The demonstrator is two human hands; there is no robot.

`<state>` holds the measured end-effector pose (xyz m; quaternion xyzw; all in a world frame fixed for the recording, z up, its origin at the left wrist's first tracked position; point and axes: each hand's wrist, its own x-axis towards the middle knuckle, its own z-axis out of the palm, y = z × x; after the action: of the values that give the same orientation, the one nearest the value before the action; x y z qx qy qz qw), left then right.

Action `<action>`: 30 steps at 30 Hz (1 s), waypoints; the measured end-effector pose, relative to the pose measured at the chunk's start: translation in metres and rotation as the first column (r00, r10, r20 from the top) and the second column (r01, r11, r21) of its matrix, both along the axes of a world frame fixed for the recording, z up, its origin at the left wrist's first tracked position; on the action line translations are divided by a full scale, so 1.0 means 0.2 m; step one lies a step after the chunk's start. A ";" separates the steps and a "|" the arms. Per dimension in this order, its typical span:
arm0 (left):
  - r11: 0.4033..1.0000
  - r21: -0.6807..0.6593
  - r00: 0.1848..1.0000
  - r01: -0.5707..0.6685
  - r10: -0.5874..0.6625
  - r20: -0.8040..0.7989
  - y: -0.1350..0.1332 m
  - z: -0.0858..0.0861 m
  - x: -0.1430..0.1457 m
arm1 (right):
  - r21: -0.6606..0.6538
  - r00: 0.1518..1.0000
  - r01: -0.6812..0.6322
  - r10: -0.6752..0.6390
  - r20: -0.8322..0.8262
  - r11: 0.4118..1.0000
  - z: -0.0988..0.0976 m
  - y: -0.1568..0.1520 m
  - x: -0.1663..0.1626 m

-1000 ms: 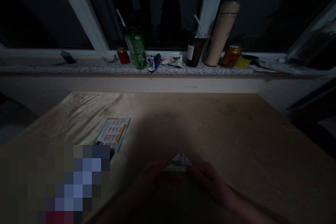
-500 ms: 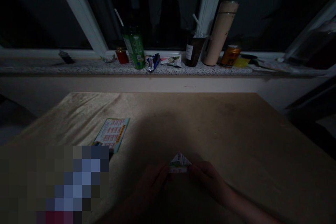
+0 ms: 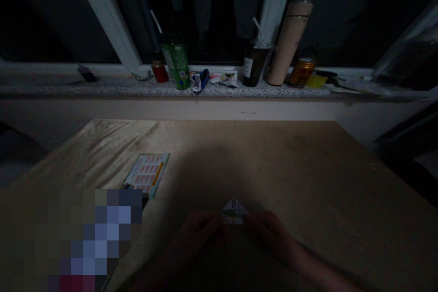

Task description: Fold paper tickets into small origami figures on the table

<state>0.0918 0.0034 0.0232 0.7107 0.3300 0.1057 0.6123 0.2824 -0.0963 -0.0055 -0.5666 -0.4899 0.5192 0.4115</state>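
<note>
Between my two hands is a small piece of folded printed paper (image 3: 234,212), with a pointed triangular top and a narrow strip along its lower edge. My left hand (image 3: 201,228) pinches its left side, thumb and fingers closed. On the right side, my right hand (image 3: 267,229) grips the other corner the same way. Both hands lie in shadow, so the finger detail is dim. The paper is held low over the brown tabletop (image 3: 290,169). Away to the left lies a flat printed sheet (image 3: 146,174) with red and yellow print.
A blurred-out patch (image 3: 68,242) covers the lower left. Along the speckled windowsill (image 3: 219,93) stand a green cup (image 3: 178,66), a red jar (image 3: 159,72), crumpled wrappers (image 3: 200,80), a dark cup with a straw (image 3: 253,69), a pink flask (image 3: 289,45) and an orange can (image 3: 302,73).
Both hands stay on the folded paper in nearly the same place. My left thumb and fingers have shifted very slightly on the paper's left edge.
</note>
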 end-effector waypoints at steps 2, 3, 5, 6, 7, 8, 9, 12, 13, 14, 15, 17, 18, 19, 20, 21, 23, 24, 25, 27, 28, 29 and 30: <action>0.999 -0.051 0.999 -0.001 0.003 0.032 0.00 -0.02 0.00 | -0.002 1.000 -0.006 0.006 0.012 1.000 0.00 0.00 0.00; 0.998 -0.066 0.999 -0.003 0.006 0.040 0.00 -0.02 0.00 | 0.002 1.000 -0.008 0.008 0.014 1.000 0.01 0.00 0.00; 0.996 -0.084 0.999 -0.010 0.014 0.048 -0.01 -0.03 0.00 | 0.014 1.000 -0.007 0.007 0.017 1.000 0.02 0.00 0.00; 0.996 -0.092 0.998 -0.017 0.023 0.054 -0.01 -0.04 0.00 | 0.020 1.000 -0.006 0.005 0.018 1.000 0.02 0.00 0.00; 0.994 -0.103 0.997 -0.030 0.037 0.065 -0.02 -0.04 0.00 | 0.021 1.000 -0.007 0.007 0.018 1.000 0.03 0.00 0.00; 0.992 -0.118 0.996 -0.043 0.052 0.078 -0.02 -0.04 0.00 | 0.025 1.000 -0.008 0.008 0.019 1.000 0.03 0.00 0.00; 0.990 -0.131 0.994 -0.053 0.065 0.092 -0.03 -0.05 0.00 | 0.029 1.000 -0.009 0.009 0.019 1.000 0.03 0.00 0.00; 0.989 -0.131 0.990 -0.063 0.078 0.114 -0.03 -0.04 0.01 | 0.039 1.000 -0.005 0.004 0.014 0.999 0.03 0.00 0.00; 0.991 -0.113 0.991 -0.069 0.081 0.104 -0.03 -0.03 0.01 | 0.038 1.000 0.000 -0.001 0.013 0.999 0.03 0.00 0.00; 0.991 -0.104 0.993 -0.079 0.088 0.084 -0.03 -0.02 0.01 | 0.035 1.000 -0.001 0.000 0.014 0.999 0.03 0.00 -0.01; 0.993 -0.082 0.993 -0.087 0.093 0.073 -0.02 -0.02 0.01 | 0.032 1.000 -0.007 0.007 0.015 0.999 0.03 0.00 -0.01; 0.992 -0.049 0.992 -0.114 0.117 0.055 -0.02 -0.01 0.01 | 0.035 0.999 -0.035 0.034 0.021 0.999 0.02 0.00 -0.01; 0.991 -0.052 0.991 -0.120 0.122 0.052 -0.02 -0.01 0.01 | 0.035 0.999 -0.051 0.050 0.021 0.998 0.02 0.00 -0.01; 0.991 -0.063 0.991 -0.122 0.125 0.051 -0.02 -0.02 0.01 | 0.035 0.998 -0.062 0.061 0.022 0.997 0.02 -0.01 -0.01; 0.989 -0.089 0.991 -0.117 0.122 0.051 -0.02 -0.02 0.01 | 0.035 0.997 -0.069 0.068 0.024 0.997 0.02 -0.01 0.00; 0.986 -0.118 0.991 -0.114 0.121 0.051 -0.02 -0.03 0.01 | 0.032 0.997 -0.075 0.074 0.028 0.997 0.01 -0.01 0.00; 0.981 -0.155 0.991 -0.112 0.121 0.050 -0.03 -0.04 0.02 | 0.030 0.996 -0.081 0.080 0.044 0.996 0.01 -0.01 0.00; 0.980 -0.158 0.991 -0.118 0.127 0.050 -0.03 -0.04 0.02 | 0.034 0.995 -0.079 0.076 0.058 0.996 0.01 -0.01 0.00; 0.981 -0.148 0.990 -0.126 0.135 0.050 -0.03 -0.03 0.02 | 0.040 0.995 -0.073 0.070 0.073 0.997 0.01 -0.01 0.00; 0.981 -0.126 0.987 -0.149 0.156 0.043 -0.04 -0.03 0.03 | 0.050 0.994 -0.055 0.050 0.092 0.997 0.02 -0.01 -0.01; 0.979 -0.125 0.985 -0.161 0.167 0.039 -0.04 -0.02 0.03 | 0.055 0.995 -0.043 0.037 0.097 0.998 0.02 0.00 -0.01; 0.977 -0.129 0.984 -0.169 0.176 0.039 -0.04 -0.02 0.03 | 0.061 0.995 -0.030 0.024 0.098 0.998 0.03 0.00 -0.02; 0.977 -0.135 0.984 -0.166 0.174 0.046 -0.04 -0.01 0.03 | 0.063 0.995 -0.018 0.012 0.095 0.998 0.04 0.00 -0.02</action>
<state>0.0976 -0.0040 0.0207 0.6350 0.3781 0.1562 0.6553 0.2787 -0.0955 0.0016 -0.5734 -0.5295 0.4791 0.4016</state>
